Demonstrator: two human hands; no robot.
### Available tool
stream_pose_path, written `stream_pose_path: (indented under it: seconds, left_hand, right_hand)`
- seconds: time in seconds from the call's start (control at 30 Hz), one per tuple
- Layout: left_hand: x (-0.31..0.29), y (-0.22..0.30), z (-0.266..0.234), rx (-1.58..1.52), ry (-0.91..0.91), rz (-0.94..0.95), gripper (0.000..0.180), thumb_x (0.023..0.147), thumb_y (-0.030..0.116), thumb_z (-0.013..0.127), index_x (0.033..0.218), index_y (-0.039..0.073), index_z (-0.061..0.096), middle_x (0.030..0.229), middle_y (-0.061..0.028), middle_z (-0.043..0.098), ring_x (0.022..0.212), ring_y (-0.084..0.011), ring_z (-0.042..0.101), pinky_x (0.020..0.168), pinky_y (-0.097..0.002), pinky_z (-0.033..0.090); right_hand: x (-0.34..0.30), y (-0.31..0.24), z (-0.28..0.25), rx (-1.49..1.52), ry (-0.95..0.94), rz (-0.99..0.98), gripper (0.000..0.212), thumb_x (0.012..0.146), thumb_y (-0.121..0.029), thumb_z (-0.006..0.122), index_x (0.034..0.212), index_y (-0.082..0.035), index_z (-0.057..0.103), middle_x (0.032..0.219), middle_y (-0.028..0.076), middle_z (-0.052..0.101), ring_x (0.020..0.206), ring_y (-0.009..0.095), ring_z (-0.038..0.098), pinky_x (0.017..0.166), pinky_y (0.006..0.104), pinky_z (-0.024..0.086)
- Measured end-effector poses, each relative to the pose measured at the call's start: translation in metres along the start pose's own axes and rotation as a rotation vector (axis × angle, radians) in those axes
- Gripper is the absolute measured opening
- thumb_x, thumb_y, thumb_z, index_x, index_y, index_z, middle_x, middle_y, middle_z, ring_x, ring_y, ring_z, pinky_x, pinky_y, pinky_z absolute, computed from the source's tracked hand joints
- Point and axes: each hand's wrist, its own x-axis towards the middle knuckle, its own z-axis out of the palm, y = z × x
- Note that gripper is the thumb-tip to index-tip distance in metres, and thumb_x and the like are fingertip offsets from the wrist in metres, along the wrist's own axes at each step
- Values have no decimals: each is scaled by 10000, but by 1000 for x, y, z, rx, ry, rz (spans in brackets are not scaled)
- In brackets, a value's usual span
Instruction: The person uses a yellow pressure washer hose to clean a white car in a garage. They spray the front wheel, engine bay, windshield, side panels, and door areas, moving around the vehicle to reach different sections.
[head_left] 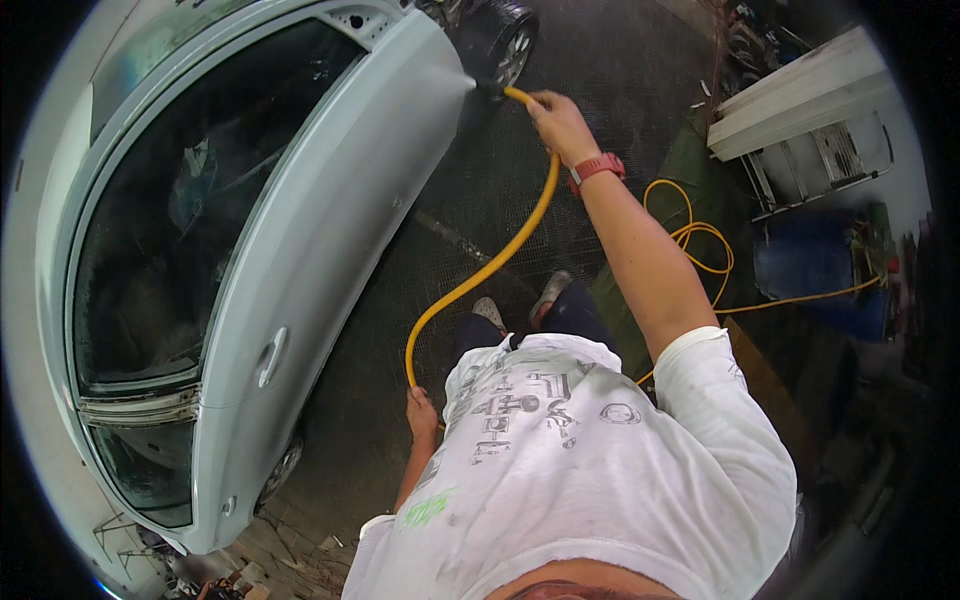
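Note:
My right hand (552, 118), with a red watch on the wrist, is closed round a yellow hose (486, 268) just behind its dark nozzle (488, 89). A pale mist shows at the nozzle's tip, against the front part of the light grey car's side panel (365, 150). From there the hose curves down to my left hand (421, 412), whose fingers are closed on it beside my hip. The car door's handle (272, 356) and dark side window (170, 220) lie to the left of the hose.
A front wheel (512, 48) stands at the top. More yellow hose loops (690, 235) lie on the floor at the right, running to a blue container (812, 262). Beyond are a metal step ladder (815, 165) and a long white panel (800, 85). The dark floor (440, 250) looks wet.

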Motion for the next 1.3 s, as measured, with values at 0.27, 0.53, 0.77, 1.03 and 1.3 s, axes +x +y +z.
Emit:
stream_pose_path:
  seconds: [0.27, 0.53, 0.77, 1.03, 1.3]
  left_hand:
    - [12, 144, 85, -39, 75, -8, 485, 1143, 422, 360, 1051, 10, 599, 797, -163, 637, 732, -311, 645, 714, -459, 500]
    - [-66, 233, 206, 126, 173, -117, 487, 1133, 414, 358, 1081, 0, 610, 883, -270, 679, 836, -467, 686, 767, -528, 515]
    - [-76, 296, 289, 107, 228, -82, 462, 1130, 409, 378, 1121, 10, 610, 897, -275, 694, 870, -511, 692, 762, -558, 521]
    - [-29, 378, 332, 35, 178, -140, 559, 1128, 449, 389, 1346, -27, 584, 921, -270, 707, 847, -478, 690, 787, -546, 530]
    - [39, 449, 354, 24, 107, -209, 676, 1127, 484, 347, 1477, -77, 484, 1229, -364, 671, 1177, -535, 637, 962, -558, 502]
  right_hand:
    - [115, -77, -81, -103, 303, -433, 377, 1007, -274, 584, 1260, -29, 719, 1174, 257, 731, 1148, 438, 680, 999, 489, 534]
    - [196, -67, -159, -177, 101, -559, 338, 986, -265, 581, 1158, -20, 739, 1096, 269, 737, 1054, 456, 702, 964, 523, 550]
    - [245, -136, -204, -242, -95, -672, 353, 1015, -260, 549, 1232, -24, 695, 1080, 255, 737, 1038, 446, 696, 936, 523, 545]
    - [309, -180, -192, -301, -147, -870, 362, 1012, -254, 547, 1310, -89, 668, 1086, 231, 747, 1016, 435, 706, 936, 529, 548]
    - [385, -186, -187, -332, -33, -739, 364, 962, -194, 564, 1284, -80, 691, 1138, 233, 746, 1084, 444, 702, 976, 491, 557]
